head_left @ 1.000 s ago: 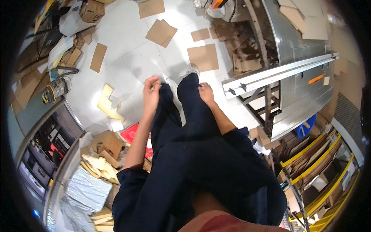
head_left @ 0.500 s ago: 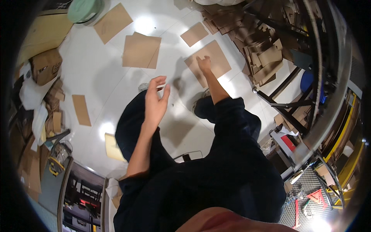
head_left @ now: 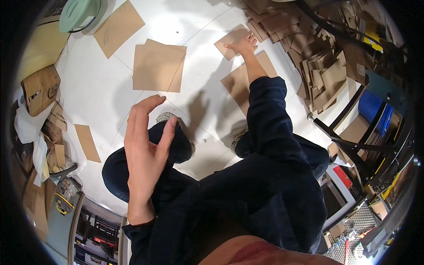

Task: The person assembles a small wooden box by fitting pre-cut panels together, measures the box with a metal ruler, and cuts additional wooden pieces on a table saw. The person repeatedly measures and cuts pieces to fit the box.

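Observation:
My right hand [head_left: 244, 45] reaches far forward over a small cardboard sheet [head_left: 229, 40] on the white floor. Its thumb and fingers are spread apart, and whether they touch the sheet I cannot tell. Beneath my right forearm lies a larger cardboard sheet [head_left: 238, 84], partly covered by it. My left hand [head_left: 145, 148] hangs in the air above my left knee, fingers curved and apart from the thumb, holding nothing. Ahead of it are two overlapping cardboard sheets [head_left: 157, 66], almost square.
Another cardboard sheet [head_left: 119, 28] lies far left near a green round tub [head_left: 79, 15], and a narrow strip [head_left: 87, 142] lies at left. A heap of cardboard pieces [head_left: 318, 66] fills the far right. Beside it stands a black metal frame [head_left: 342, 112]. A cardboard box [head_left: 40, 89] sits at left.
My right hand has gone from the larger sheet forward to the small one. My left hand has come back closer to me and leftward. The view has shifted as my body leaned lower.

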Available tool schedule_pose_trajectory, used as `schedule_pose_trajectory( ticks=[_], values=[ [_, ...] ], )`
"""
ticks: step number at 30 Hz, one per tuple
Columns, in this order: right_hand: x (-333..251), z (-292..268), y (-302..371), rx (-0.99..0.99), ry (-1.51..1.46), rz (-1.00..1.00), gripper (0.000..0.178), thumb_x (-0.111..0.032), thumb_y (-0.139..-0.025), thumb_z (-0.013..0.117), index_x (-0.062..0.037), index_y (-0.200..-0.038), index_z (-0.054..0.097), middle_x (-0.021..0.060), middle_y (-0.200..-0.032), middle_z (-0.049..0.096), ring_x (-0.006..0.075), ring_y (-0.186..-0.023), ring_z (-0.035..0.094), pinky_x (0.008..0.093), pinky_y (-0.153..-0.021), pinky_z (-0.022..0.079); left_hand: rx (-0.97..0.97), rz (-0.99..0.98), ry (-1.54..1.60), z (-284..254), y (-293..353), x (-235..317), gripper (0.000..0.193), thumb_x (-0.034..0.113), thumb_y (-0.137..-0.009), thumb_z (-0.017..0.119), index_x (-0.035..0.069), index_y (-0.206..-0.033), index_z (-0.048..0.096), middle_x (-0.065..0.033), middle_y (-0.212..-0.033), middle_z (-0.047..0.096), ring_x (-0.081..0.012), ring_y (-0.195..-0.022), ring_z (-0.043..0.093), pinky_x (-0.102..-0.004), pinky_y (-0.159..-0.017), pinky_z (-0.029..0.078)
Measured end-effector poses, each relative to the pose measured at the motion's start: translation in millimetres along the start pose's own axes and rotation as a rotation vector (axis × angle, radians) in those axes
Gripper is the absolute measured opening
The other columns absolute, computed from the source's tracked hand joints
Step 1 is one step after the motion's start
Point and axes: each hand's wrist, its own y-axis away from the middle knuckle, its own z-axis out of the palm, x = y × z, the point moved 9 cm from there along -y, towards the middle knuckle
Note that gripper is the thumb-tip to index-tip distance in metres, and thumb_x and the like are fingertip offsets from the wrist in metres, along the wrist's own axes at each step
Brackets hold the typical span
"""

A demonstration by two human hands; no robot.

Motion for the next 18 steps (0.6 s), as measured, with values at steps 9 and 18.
schedule_pose_trajectory(
  ticks=[9,18],
  values=[
    [20.4,21.2,28.1,-0.242,-0.318,0.051,0.101,-0.063,-0.062,0.087,0.0040,-0.127,0.049,0.0217,-0.124,0.057,0.0321,-0.115,0.056,0.0417,-0.094,0.048,0.023,-0.016,0.085,-2.5,3.2,-5.9,0.030,0.012,-0.090,0.071,0.005,-0.117,0.061,-0.0123,-0.110,0.064,-0.0310,-0.096,0.065,-0.0355,-0.071,0.051],
    [-8.2,-65.3,354.6,-0.380,-1.629,0.216,0.051,-0.034,-0.085,0.080,0.0023,-0.115,0.060,0.0103,-0.101,0.067,0.0209,-0.092,0.065,0.0321,-0.085,0.053,0.200,-0.379,0.439,11.3,57.5,-69.0,0.033,0.026,-0.101,0.060,-0.001,-0.121,0.059,-0.0182,-0.105,0.070,-0.0247,-0.095,0.068,-0.0363,-0.083,0.052]
  ],
)
